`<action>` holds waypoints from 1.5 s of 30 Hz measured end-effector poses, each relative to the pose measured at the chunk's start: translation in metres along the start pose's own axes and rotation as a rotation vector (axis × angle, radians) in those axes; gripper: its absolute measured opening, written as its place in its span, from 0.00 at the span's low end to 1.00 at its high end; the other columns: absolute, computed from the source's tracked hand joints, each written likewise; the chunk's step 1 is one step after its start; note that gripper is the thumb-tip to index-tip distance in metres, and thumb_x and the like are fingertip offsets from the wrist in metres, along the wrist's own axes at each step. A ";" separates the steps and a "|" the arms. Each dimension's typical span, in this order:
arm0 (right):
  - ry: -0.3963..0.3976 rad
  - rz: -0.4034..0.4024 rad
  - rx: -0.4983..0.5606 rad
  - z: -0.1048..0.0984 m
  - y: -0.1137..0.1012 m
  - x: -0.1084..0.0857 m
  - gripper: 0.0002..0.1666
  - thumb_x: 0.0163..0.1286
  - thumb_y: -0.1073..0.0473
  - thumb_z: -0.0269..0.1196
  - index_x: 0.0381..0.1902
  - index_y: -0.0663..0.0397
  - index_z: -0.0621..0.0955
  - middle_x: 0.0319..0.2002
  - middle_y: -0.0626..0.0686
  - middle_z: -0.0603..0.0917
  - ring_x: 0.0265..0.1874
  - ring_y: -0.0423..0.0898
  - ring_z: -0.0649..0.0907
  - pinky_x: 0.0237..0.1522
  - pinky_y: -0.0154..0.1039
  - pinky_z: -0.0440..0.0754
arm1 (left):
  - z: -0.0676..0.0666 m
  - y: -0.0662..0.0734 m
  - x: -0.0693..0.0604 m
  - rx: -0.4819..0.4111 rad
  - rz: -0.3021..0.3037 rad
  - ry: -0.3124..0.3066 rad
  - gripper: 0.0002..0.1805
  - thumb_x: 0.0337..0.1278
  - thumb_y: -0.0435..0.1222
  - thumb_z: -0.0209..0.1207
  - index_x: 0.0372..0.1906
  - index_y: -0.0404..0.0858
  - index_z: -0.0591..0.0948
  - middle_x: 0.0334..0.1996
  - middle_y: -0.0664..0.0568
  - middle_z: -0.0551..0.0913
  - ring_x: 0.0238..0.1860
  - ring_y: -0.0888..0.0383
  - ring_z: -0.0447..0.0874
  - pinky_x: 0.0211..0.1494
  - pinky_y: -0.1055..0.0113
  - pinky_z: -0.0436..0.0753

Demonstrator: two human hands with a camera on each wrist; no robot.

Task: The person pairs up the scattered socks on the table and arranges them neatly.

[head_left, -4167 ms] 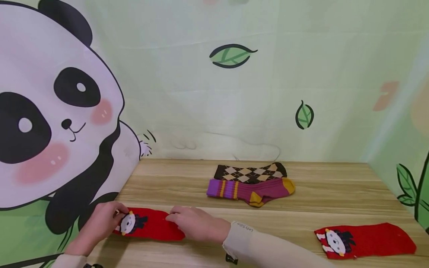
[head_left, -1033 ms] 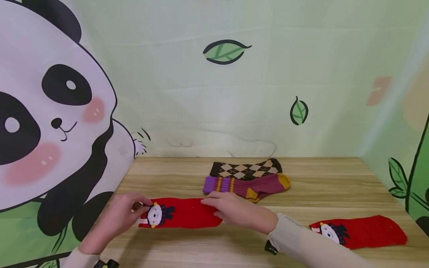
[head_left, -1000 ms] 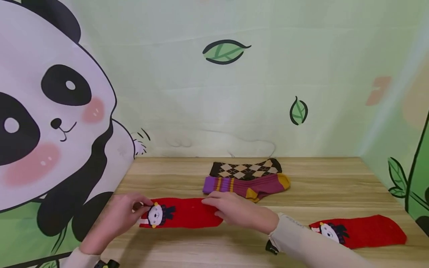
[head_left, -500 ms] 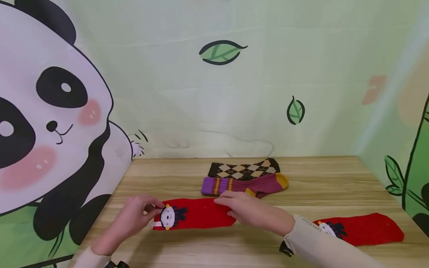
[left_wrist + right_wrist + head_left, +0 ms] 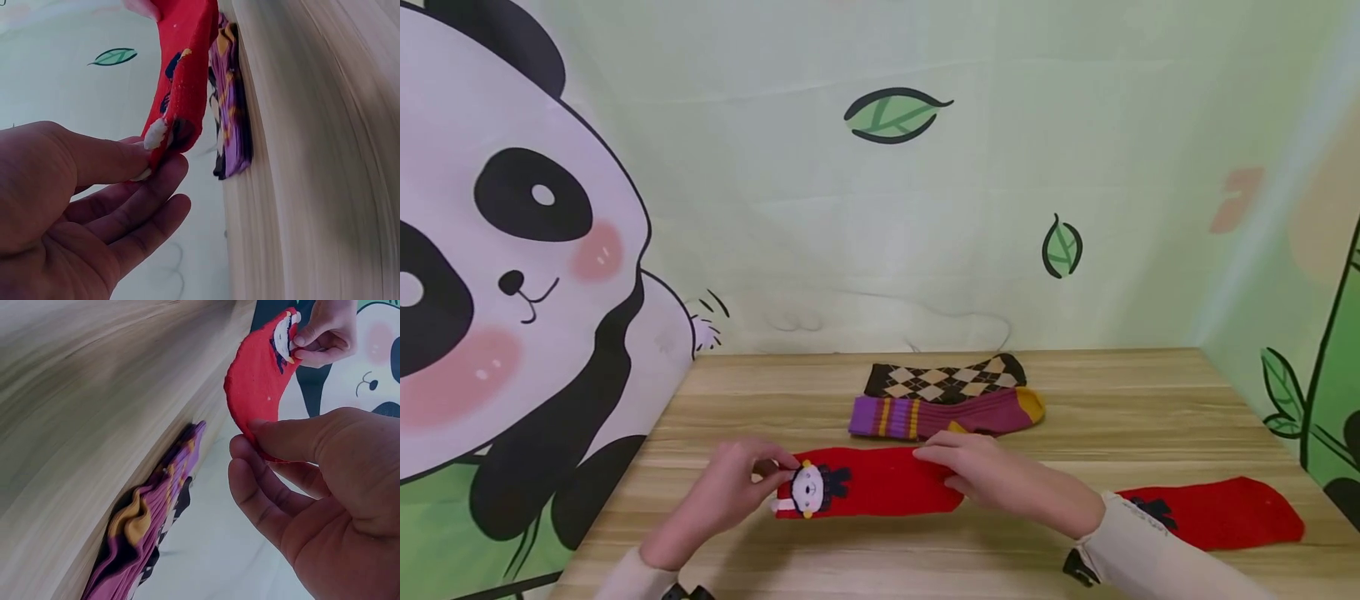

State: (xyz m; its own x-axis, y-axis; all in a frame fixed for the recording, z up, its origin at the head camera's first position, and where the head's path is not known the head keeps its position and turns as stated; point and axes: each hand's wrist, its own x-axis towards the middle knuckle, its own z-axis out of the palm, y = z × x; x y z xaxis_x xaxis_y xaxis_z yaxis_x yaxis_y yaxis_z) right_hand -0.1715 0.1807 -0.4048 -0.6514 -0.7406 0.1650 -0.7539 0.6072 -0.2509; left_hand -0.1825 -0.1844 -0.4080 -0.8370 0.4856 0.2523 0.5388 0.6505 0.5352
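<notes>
A red sock (image 5: 887, 482) with a white bear face near its cuff is held stretched sideways above the table. My left hand (image 5: 733, 492) pinches the cuff end between thumb and fingers; in the left wrist view the cuff opening gapes a little. At the toe end my right hand (image 5: 1011, 479) pinches the fabric, thumb against fingers, as the right wrist view shows. A second red sock (image 5: 1240, 512) lies flat on the right, its cuff end hidden behind my right forearm.
Behind the held sock, a purple sock (image 5: 955, 412) with yellow toe and heel lies against a black and tan argyle sock (image 5: 940, 382). The wooden table (image 5: 760, 387) meets a printed panda backdrop (image 5: 775, 208) at the back and sides.
Both hands have carried the red sock from the table's left side rightward, lifting it off the surface. My right forearm now covers the cuff of the other red sock.
</notes>
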 end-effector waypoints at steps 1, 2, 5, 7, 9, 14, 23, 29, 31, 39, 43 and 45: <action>0.004 -0.004 -0.003 0.000 0.001 -0.002 0.25 0.66 0.69 0.70 0.61 0.58 0.82 0.54 0.54 0.83 0.51 0.50 0.84 0.52 0.42 0.85 | 0.002 0.001 0.001 -0.007 0.008 -0.001 0.10 0.55 0.22 0.70 0.36 0.40 0.90 0.38 0.54 0.89 0.34 0.66 0.86 0.38 0.71 0.85; 0.007 -0.007 -0.006 -0.001 0.002 -0.005 0.25 0.66 0.69 0.70 0.61 0.59 0.82 0.54 0.54 0.83 0.51 0.50 0.84 0.52 0.42 0.85 | 0.004 0.002 0.002 -0.013 0.017 -0.001 0.10 0.55 0.22 0.70 0.36 0.40 0.90 0.38 0.54 0.89 0.34 0.66 0.86 0.38 0.71 0.85; 0.013 -0.014 -0.008 -0.002 0.005 -0.012 0.25 0.65 0.70 0.70 0.61 0.60 0.82 0.54 0.54 0.83 0.54 0.52 0.84 0.54 0.44 0.84 | 0.009 0.005 0.006 -0.029 0.031 -0.010 0.10 0.55 0.23 0.70 0.36 0.41 0.90 0.37 0.55 0.89 0.34 0.66 0.86 0.39 0.71 0.86; 0.020 -0.018 -0.002 -0.003 0.008 -0.017 0.26 0.65 0.71 0.70 0.61 0.60 0.82 0.55 0.55 0.83 0.57 0.55 0.83 0.55 0.46 0.84 | 0.012 0.006 0.008 -0.039 0.032 -0.014 0.11 0.56 0.23 0.70 0.37 0.42 0.90 0.37 0.55 0.89 0.34 0.66 0.86 0.40 0.71 0.85; 0.027 -0.025 -0.002 -0.003 0.010 -0.021 0.26 0.64 0.72 0.70 0.61 0.61 0.82 0.56 0.56 0.83 0.58 0.57 0.82 0.56 0.47 0.84 | 0.016 0.007 0.010 -0.049 0.034 -0.023 0.10 0.56 0.23 0.70 0.37 0.42 0.90 0.38 0.55 0.89 0.34 0.66 0.86 0.40 0.72 0.85; 0.015 -0.003 0.007 -0.004 0.016 -0.031 0.26 0.65 0.71 0.70 0.61 0.59 0.82 0.56 0.55 0.83 0.54 0.52 0.83 0.54 0.44 0.85 | 0.026 0.009 0.015 -0.065 0.060 -0.037 0.09 0.58 0.24 0.69 0.37 0.41 0.90 0.37 0.55 0.89 0.34 0.66 0.86 0.38 0.72 0.85; -0.007 0.047 0.034 -0.002 0.026 -0.049 0.26 0.65 0.70 0.70 0.61 0.59 0.82 0.55 0.53 0.83 0.54 0.49 0.83 0.55 0.43 0.84 | 0.043 0.016 0.025 -0.094 0.089 -0.058 0.07 0.59 0.25 0.69 0.37 0.40 0.90 0.37 0.54 0.90 0.33 0.66 0.86 0.38 0.72 0.85; 0.010 0.046 0.032 -0.003 0.032 -0.062 0.27 0.64 0.71 0.71 0.62 0.59 0.82 0.58 0.55 0.83 0.56 0.52 0.82 0.56 0.47 0.84 | 0.054 0.021 0.033 -0.121 0.096 -0.090 0.06 0.60 0.25 0.68 0.37 0.39 0.89 0.37 0.53 0.89 0.33 0.65 0.86 0.37 0.71 0.85; -0.002 0.062 0.036 -0.004 0.033 -0.066 0.28 0.64 0.71 0.70 0.63 0.59 0.81 0.59 0.55 0.82 0.57 0.53 0.82 0.56 0.48 0.84 | 0.058 0.023 0.035 -0.128 0.102 -0.097 0.06 0.59 0.25 0.69 0.36 0.39 0.89 0.36 0.52 0.89 0.33 0.65 0.86 0.37 0.71 0.85; -0.050 0.121 0.068 -0.003 0.039 -0.080 0.27 0.66 0.69 0.70 0.63 0.56 0.82 0.60 0.54 0.83 0.57 0.53 0.83 0.56 0.49 0.84 | 0.074 0.029 0.041 -0.120 0.140 -0.105 0.05 0.58 0.25 0.69 0.35 0.37 0.89 0.34 0.50 0.89 0.31 0.66 0.85 0.36 0.73 0.84; -0.052 0.120 0.070 -0.001 0.041 -0.085 0.26 0.65 0.69 0.71 0.62 0.56 0.82 0.56 0.52 0.83 0.54 0.50 0.83 0.54 0.47 0.84 | 0.081 0.031 0.041 -0.139 0.119 -0.128 0.05 0.58 0.24 0.68 0.36 0.36 0.89 0.35 0.48 0.89 0.31 0.65 0.85 0.36 0.73 0.84; -0.059 0.126 0.076 0.000 0.042 -0.087 0.26 0.66 0.68 0.71 0.62 0.55 0.82 0.55 0.50 0.83 0.53 0.48 0.83 0.54 0.46 0.85 | 0.084 0.032 0.041 -0.149 0.111 -0.139 0.05 0.59 0.24 0.68 0.36 0.36 0.89 0.35 0.49 0.89 0.31 0.65 0.85 0.35 0.73 0.84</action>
State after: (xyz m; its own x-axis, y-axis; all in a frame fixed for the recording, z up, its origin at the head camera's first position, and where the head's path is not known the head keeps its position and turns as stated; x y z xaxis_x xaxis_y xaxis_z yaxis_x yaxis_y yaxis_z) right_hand -0.1466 0.2714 -0.4295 -0.7325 -0.6770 0.0717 -0.6565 0.6746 -0.3376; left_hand -0.1915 -0.0948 -0.4483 -0.7468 0.6317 0.2080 0.5978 0.5006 0.6261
